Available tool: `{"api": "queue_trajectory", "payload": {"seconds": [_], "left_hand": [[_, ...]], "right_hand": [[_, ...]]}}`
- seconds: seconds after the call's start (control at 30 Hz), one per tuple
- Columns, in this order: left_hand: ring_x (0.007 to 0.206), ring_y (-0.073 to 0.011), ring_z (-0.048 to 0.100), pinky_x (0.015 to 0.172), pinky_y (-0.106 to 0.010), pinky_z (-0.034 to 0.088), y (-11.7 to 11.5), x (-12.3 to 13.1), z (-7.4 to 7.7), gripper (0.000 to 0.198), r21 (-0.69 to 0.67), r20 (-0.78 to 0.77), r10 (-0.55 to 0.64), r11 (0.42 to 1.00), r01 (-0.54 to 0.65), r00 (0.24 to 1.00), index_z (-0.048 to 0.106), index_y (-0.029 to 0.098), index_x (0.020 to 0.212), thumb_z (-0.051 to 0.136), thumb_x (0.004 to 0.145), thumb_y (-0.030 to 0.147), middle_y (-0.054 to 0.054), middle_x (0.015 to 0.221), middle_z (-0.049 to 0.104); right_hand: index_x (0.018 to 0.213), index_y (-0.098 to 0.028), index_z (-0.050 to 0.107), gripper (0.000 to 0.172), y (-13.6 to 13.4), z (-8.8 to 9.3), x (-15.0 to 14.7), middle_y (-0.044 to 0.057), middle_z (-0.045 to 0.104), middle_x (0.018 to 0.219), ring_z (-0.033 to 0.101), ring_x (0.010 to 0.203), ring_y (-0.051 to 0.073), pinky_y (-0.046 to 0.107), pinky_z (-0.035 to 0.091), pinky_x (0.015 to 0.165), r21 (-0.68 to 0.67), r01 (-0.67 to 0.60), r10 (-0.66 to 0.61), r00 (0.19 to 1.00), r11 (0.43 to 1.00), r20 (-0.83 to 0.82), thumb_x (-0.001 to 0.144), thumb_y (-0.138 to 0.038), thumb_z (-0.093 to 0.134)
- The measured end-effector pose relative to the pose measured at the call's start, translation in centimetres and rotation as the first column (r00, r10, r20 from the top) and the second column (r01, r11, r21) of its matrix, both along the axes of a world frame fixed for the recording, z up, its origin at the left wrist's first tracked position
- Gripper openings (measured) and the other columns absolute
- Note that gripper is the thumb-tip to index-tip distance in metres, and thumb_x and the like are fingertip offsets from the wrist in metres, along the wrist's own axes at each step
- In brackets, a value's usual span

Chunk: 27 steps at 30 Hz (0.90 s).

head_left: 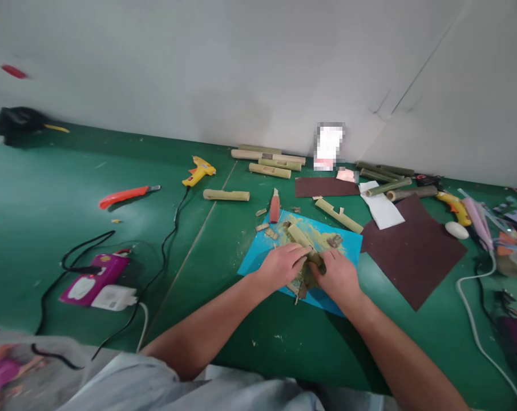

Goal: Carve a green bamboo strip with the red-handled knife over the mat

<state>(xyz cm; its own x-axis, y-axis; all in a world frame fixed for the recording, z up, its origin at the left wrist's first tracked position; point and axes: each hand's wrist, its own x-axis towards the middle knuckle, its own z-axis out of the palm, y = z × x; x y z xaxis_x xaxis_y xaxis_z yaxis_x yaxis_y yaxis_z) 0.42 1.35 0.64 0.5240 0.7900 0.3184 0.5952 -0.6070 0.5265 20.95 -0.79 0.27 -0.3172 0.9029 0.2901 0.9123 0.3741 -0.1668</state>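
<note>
My left hand [282, 265] is closed around the near end of a split bamboo piece [300, 236] that lies on a blue mat [258, 254]. Right beside it, my right hand [339, 277] grips the same piece and presses on it; whatever tool it may hold is hidden by the fingers. Green shavings and small bamboo offcuts [267, 230] cover the mat around both hands. A red-handled knife [274, 208] rests at the mat's far edge.
On the green table lie several bamboo tubes [269, 161], a yellow glue gun [200, 171], an orange cutter [124, 196], dark sandpaper sheets [412, 251], a purple power strip [98, 278] with cables, and a second glue gun [454, 206] at right.
</note>
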Motion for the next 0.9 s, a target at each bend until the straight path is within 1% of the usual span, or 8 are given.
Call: {"api": "queue_trajectory", "payload": {"seconds": [0.13,0.23,0.33,0.47,0.57,0.7,0.77,0.9], "left_hand": [[0.102,-0.0221,0.072,0.087,-0.034,0.060,0.9,-0.8,-0.5,0.030,0.060,-0.021,0.026,0.998,-0.024,0.999,0.068,0.019,0.126,0.047,0.105,0.023,-0.009,0.111,0.076],[0.102,-0.0212,0.072,0.089,-0.034,0.059,2.2,-1.5,-1.1,0.030,0.089,-0.037,0.134,0.988,-0.130,0.990,0.070,0.019,0.124,0.048,0.105,0.023,-0.009,0.108,0.076],[0.101,-0.0215,0.071,0.090,-0.034,0.059,3.0,-1.8,-1.7,0.029,0.083,-0.035,0.232,0.970,-0.229,0.972,0.072,0.018,0.123,0.051,0.103,0.021,-0.009,0.107,0.075],[0.096,-0.0227,0.071,0.085,-0.034,0.059,3.1,-1.7,-2.1,0.030,0.084,-0.030,0.279,0.958,-0.276,0.960,0.071,0.018,0.125,0.055,0.101,0.025,-0.010,0.106,0.074],[0.095,-0.0230,0.071,0.085,-0.034,0.059,3.4,-1.9,-2.0,0.028,0.082,-0.014,0.282,0.957,-0.280,0.959,0.073,0.018,0.122,0.060,0.099,0.026,-0.011,0.106,0.074],[0.100,-0.0219,0.070,0.091,-0.036,0.058,3.6,-1.7,-2.0,0.029,0.078,0.020,0.257,0.963,-0.258,0.966,0.073,0.016,0.119,0.050,0.103,0.023,-0.012,0.106,0.073],[0.098,-0.0199,0.070,0.090,-0.034,0.058,3.1,-1.1,-2.1,0.029,0.074,0.022,0.211,0.974,-0.212,0.977,0.074,0.018,0.117,0.048,0.104,0.022,-0.010,0.104,0.072],[0.090,-0.0160,0.068,0.083,-0.028,0.058,2.2,-0.1,-2.0,0.025,0.067,-0.006,0.084,0.994,-0.084,0.996,0.076,0.022,0.112,0.052,0.102,0.025,-0.004,0.097,0.071]], "right_hand": [[0.083,-0.019,0.064,0.023,0.1,0.1,-0.1,0.007,0.067,0.082,0.062,0.078,0.020,0.032,0.040,0.065,-0.035,0.015,-0.014,1.000,0.999,0.027,0.094,-0.039,0.060],[0.084,-0.019,0.065,0.024,0.2,0.2,-0.2,0.007,0.068,0.084,0.062,0.077,0.020,0.032,0.040,0.065,-0.043,0.031,-0.029,0.999,0.999,0.034,0.093,-0.040,0.061],[0.087,-0.018,0.066,0.022,0.3,0.3,-0.2,0.008,0.069,0.087,0.062,0.078,0.020,0.031,0.040,0.065,-0.063,0.039,-0.037,0.999,0.997,0.025,0.093,-0.039,0.061],[0.090,-0.018,0.066,0.022,0.4,0.2,-0.2,0.008,0.070,0.092,0.063,0.081,0.020,0.030,0.040,0.065,-0.097,0.038,-0.037,0.999,0.995,0.008,0.094,-0.040,0.062],[0.090,-0.018,0.066,0.024,0.5,0.0,-0.2,0.009,0.070,0.094,0.063,0.082,0.020,0.030,0.040,0.065,-0.103,0.048,-0.048,0.999,0.994,0.002,0.094,-0.042,0.063],[0.090,-0.020,0.066,0.025,0.8,-0.2,-0.3,0.008,0.070,0.094,0.063,0.083,0.020,0.030,0.040,0.067,-0.109,0.038,-0.039,0.999,0.993,-0.007,0.095,-0.044,0.062],[0.089,-0.019,0.065,0.024,0.9,-0.2,-0.3,0.008,0.070,0.092,0.063,0.082,0.020,0.030,0.040,0.066,-0.109,0.039,-0.040,0.999,0.993,-0.007,0.095,-0.042,0.061],[0.085,-0.019,0.065,0.025,1.0,-0.1,-0.2,0.008,0.069,0.088,0.063,0.081,0.020,0.030,0.038,0.065,-0.105,0.039,-0.040,0.999,0.994,-0.001,0.095,-0.042,0.061]]}}
